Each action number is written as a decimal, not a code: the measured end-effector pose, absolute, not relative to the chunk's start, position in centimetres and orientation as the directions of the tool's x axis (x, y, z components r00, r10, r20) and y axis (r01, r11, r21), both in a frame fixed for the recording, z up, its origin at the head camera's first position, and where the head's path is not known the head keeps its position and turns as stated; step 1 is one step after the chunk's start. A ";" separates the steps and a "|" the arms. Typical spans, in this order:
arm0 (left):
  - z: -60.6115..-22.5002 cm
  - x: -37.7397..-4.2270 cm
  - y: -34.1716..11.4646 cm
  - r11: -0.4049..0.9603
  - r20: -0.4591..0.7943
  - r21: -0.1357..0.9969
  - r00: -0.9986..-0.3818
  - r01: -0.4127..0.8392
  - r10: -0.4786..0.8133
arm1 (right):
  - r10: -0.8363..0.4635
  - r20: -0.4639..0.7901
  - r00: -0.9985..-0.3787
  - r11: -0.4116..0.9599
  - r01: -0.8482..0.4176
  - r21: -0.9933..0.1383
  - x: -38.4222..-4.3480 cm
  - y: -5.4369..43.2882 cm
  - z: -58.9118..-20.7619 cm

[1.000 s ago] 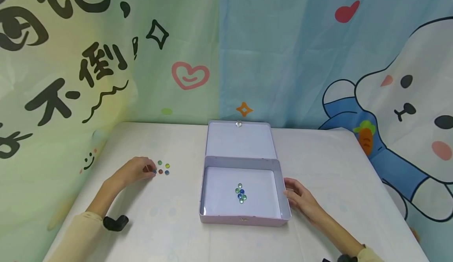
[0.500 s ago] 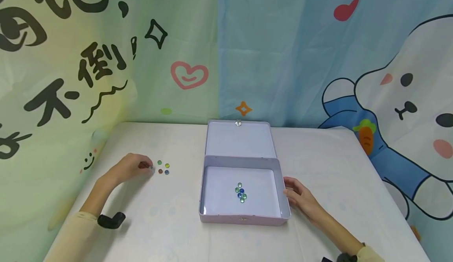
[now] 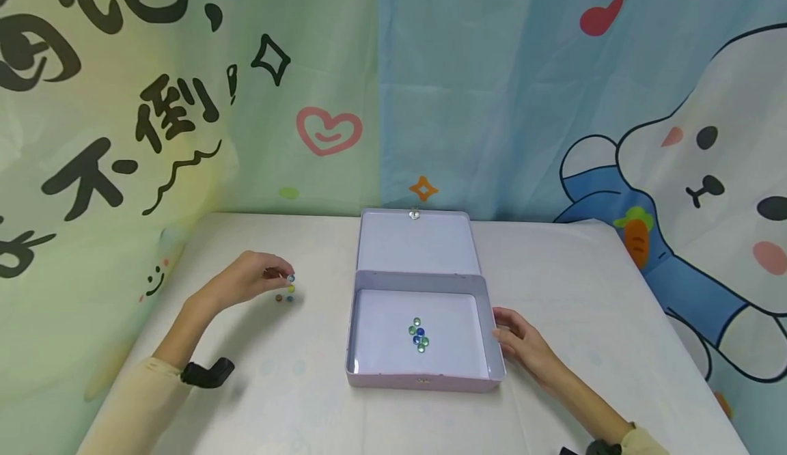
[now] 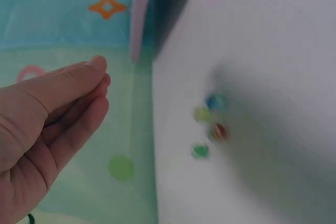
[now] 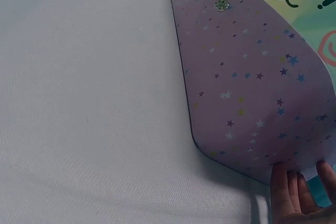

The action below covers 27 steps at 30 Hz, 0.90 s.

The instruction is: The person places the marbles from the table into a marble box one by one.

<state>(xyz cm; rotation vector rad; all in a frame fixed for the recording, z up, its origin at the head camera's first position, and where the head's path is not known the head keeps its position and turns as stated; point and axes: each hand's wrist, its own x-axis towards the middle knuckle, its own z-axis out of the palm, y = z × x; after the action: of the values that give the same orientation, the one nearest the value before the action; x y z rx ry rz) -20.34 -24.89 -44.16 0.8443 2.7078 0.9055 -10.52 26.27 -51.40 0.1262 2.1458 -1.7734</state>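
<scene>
My left hand (image 3: 249, 279) hovers over the left part of the table and pinches a bluish glass marble (image 3: 291, 278) between thumb and fingertips. In the left wrist view the fingertips of the left hand (image 4: 50, 114) meet, and the marble is hidden there. Below it on the cloth lie a yellow marble (image 3: 291, 289), a red marble (image 3: 279, 298), a blue marble (image 3: 290, 299) and a green marble (image 4: 200, 151). My right hand (image 3: 522, 346) rests its fingers against the outer right wall of the lilac tin box (image 3: 424, 381); its underside and side (image 5: 252, 87) show a star pattern.
Inside the box lies a cluster of several green, blue and clear marbles (image 3: 417, 341). The box's lid (image 3: 418, 243) leans back, raised, with a clasp at its top. White cloth (image 3: 295, 400) covers the table; a printed curtain (image 3: 455, 100) hangs behind.
My left hand drew back slightly left with the marble, then lifted and moved right over the loose marbles, now hiding the green one in the head view. The right hand and box stay put.
</scene>
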 end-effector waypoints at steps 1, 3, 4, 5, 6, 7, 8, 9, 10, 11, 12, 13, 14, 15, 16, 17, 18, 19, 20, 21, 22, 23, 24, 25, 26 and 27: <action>-43.8 -20.4 -24.3 0.646 0.025 0.605 -0.822 0.466 0.569 | -0.154 -0.323 -0.934 0.212 0.288 -0.934 -10.5 26.3 -51.4; -43.3 -20.7 -23.2 0.625 0.043 0.615 -0.812 0.481 0.582 | -0.152 -0.320 -0.935 0.212 0.285 -0.935 -10.5 26.3 -51.4; -43.0 -20.9 -22.6 0.615 0.052 0.616 -0.804 0.493 0.592 | -0.151 -0.318 -0.936 0.212 0.284 -0.935 -10.5 26.3 -51.4; -42.7 -21.0 -21.9 0.607 0.062 0.611 -0.795 0.508 0.603 | -0.152 -0.316 -0.936 0.210 0.282 -0.936 -10.5 26.4 -51.4; -42.5 -21.2 -21.2 0.601 0.068 0.604 -0.785 0.523 0.616 | -0.154 -0.315 -0.937 0.208 0.281 -0.937 -10.5 26.4 -51.4; -42.2 -21.3 -20.6 0.593 0.072 0.598 -0.773 0.539 0.630 | -0.154 -0.313 -0.937 0.207 0.279 -0.938 -10.5 26.4 -51.4; -42.0 -21.5 -19.9 0.587 0.075 0.588 -0.760 0.556 0.645 | -0.156 -0.313 -0.937 0.206 0.279 -0.938 -10.5 26.4 -51.4; -41.9 -21.6 -19.2 0.581 0.075 0.578 -0.746 0.574 0.662 | -0.157 -0.312 -0.937 0.205 0.278 -0.939 -10.5 26.3 -51.4; -41.7 -21.8 -18.5 0.573 0.075 0.566 -0.730 0.592 0.680 | -0.158 -0.313 -0.937 0.205 0.279 -0.938 -10.5 26.3 -51.4; -41.6 -22.0 -17.8 0.562 0.077 0.556 -0.711 0.612 0.699 | -0.157 -0.314 -0.936 0.206 0.280 -0.938 -10.4 26.3 -51.4; -41.5 -22.2 -17.1 0.553 0.074 0.551 -0.697 0.625 0.713 | -0.158 -0.317 -0.935 0.209 0.282 -0.936 -10.4 26.3 -51.3; -41.5 -22.3 -16.4 0.543 0.072 0.544 -0.680 0.640 0.730 | -0.157 -0.318 -0.935 0.212 0.283 -0.935 -10.5 26.2 -51.3; -41.3 -22.5 -15.6 0.535 0.065 0.536 -0.664 0.653 0.745 | -0.156 -0.321 -0.934 0.214 0.285 -0.934 -10.5 26.2 -51.3; -41.2 -22.7 -14.9 0.526 0.062 0.527 -0.648 0.667 0.759 | -0.152 -0.323 -0.934 0.216 0.287 -0.933 -10.5 26.2 -51.2; -41.1 -22.8 -14.1 0.519 0.055 0.521 -0.633 0.678 0.772 | -0.150 -0.326 -0.934 0.218 0.290 -0.932 -10.5 26.2 -51.2; -40.9 -22.9 -13.2 0.516 0.042 0.515 -0.621 0.685 0.782 | -0.149 -0.325 -0.934 0.219 0.290 -0.932 -10.5 26.2 -51.2; -40.8 -22.9 -12.4 0.519 0.025 0.506 -0.613 0.689 0.790 | -0.148 -0.326 -0.934 0.219 0.291 -0.931 -10.5 26.2 -51.2; -40.7 -23.0 -11.5 0.515 0.015 0.489 -0.597 0.704 0.802 | -0.146 -0.327 -0.934 0.220 0.291 -0.931 -10.5 26.2 -51.2; -40.5 -23.1 -10.7 0.511 0.002 0.474 -0.581 0.717 0.814 | -0.144 -0.328 -0.934 0.219 0.293 -0.931 -10.5 26.2 -51.2; -40.5 -23.2 -9.8 0.506 -0.007 0.452 -0.564 0.735 0.826 | -0.144 -0.328 -0.934 0.218 0.293 -0.931 -10.5 26.1 -51.2; -40.5 -23.3 -9.0 0.499 -0.019 0.436 -0.547 0.749 0.837 | -0.145 -0.327 -0.934 0.217 0.292 -0.932 -10.5 26.1 -51.2; -40.4 -23.4 -8.2 0.490 -0.030 0.419 -0.527 0.765 0.849 | -0.147 -0.325 -0.934 0.217 0.291 -0.932 -10.5 26.1 -51.2; -40.5 -23.5 -7.4 0.474 -0.035 0.405 -0.505 0.782 0.863 | -0.146 -0.325 -0.934 0.217 0.290 -0.932 -10.5 26.1 -51.2; -40.6 -23.5 -6.6 0.456 -0.041 0.395 -0.481 0.797 0.876 | -0.147 -0.324 -0.935 0.216 0.289 -0.933 -10.5 26.1 -51.2; -40.7 -23.5 -5.8 0.442 -0.049 0.390 -0.461 0.808 0.886 | -0.147 -0.321 -0.935 0.215 0.287 -0.933 -10.4 26.1 -51.2; -40.8 -23.5 -5.0 0.429 -0.058 0.387 -0.443 0.816 0.895 | -0.148 -0.320 -0.936 0.215 0.286 -0.934 -10.4 26.1 -51.2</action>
<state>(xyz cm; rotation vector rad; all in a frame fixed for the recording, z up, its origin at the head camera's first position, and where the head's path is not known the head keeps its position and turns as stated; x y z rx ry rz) -23.52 -5.00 -40.76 1.4886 2.4298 0.4450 -10.40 26.08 -51.24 0.1280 2.1545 -1.7722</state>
